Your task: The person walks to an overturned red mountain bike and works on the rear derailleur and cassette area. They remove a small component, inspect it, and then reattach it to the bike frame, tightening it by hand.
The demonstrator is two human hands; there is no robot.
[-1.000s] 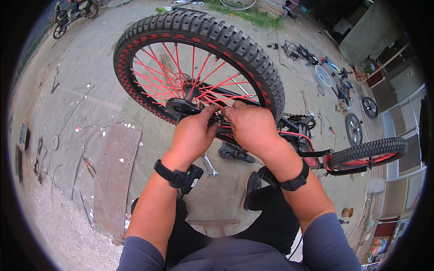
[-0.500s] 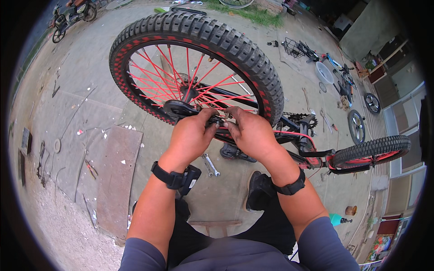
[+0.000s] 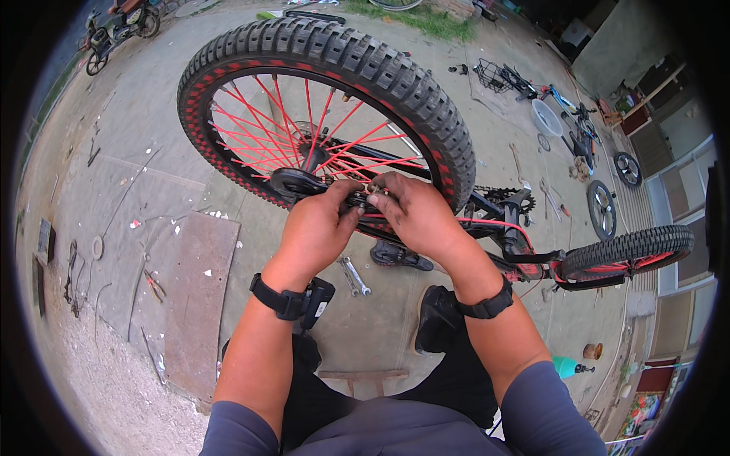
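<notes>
A bicycle's rear wheel (image 3: pixel 328 39) stands before me, with a knobby black tyre and red spokes. At its hub, my left hand (image 3: pixel 319 228) is closed, thumb and forefinger pinched on the dark rear derailleur (image 3: pixel 293 182). Beside it, almost touching, my right hand (image 3: pixel 417 213) is also closed, with a small brassy metal piece (image 3: pixel 373 188) between thumb and forefinger; its exact kind is too small to tell. The fingers partly cover the derailleur and chain. To the right are the chainring (image 3: pixel 525 199) and a black pedal (image 3: pixel 399 256).
Two wrenches (image 3: pixel 353 277) lie on the concrete below my hands. At left are a rusty metal sheet (image 3: pixel 199 304) and red-handled pliers (image 3: pixel 154 286). The front wheel (image 3: pixel 627 254) reaches out right. Loose wheels (image 3: pixel 601 209), a white basin (image 3: pixel 545 119) and bicycle parts lie farther right.
My right fingers have risen slightly, and the brassy piece now shows between them. My left hand keeps its pinch at the derailleur. The wheel appears a little farther left in the view.
</notes>
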